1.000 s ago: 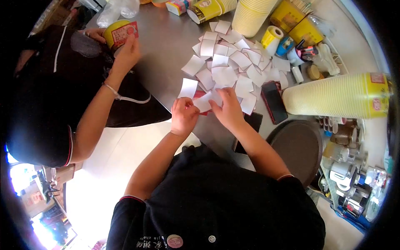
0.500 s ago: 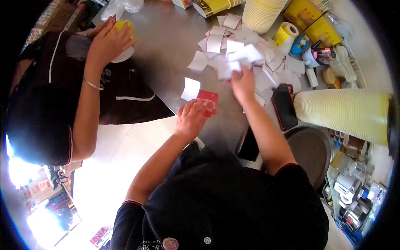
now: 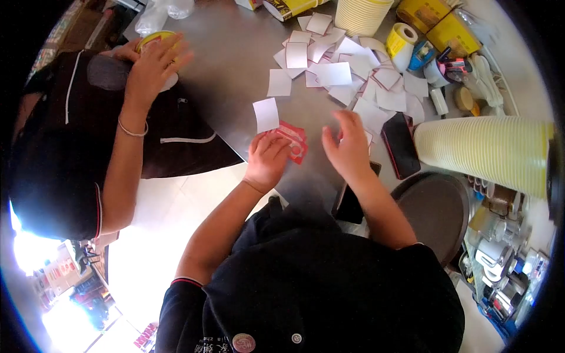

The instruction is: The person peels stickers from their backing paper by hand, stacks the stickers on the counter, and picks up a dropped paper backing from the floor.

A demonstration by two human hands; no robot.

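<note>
My left hand [image 3: 266, 160] grips a red printed card [image 3: 296, 141] at the near edge of the metal table, fingers curled over its left part. A white square paper [image 3: 266, 115] lies just beyond those fingers, overlapping the card's corner in this view. To the right, my right hand [image 3: 349, 144] hovers over the table with thumb and fingers apart and nothing between them. Ahead of it spreads a loose heap of white square papers [image 3: 332, 74], some with reddish edges. A single white paper [image 3: 279, 83] lies on the heap's left side.
On the left, a co-worker's hand [image 3: 154, 65] is over a yellow-rimmed cup [image 3: 154, 39]. Stacked paper cups [image 3: 482, 154] lie at right, near a dark phone [image 3: 400, 146] and a round brown tray [image 3: 432, 215]. A label roll [image 3: 402, 40] and tape dispenser [image 3: 422, 56] stand behind.
My right hand has drawn back from the paper heap toward me and opened; the white papers near it now lie on the heap. The red card has tilted slightly under my left hand.
</note>
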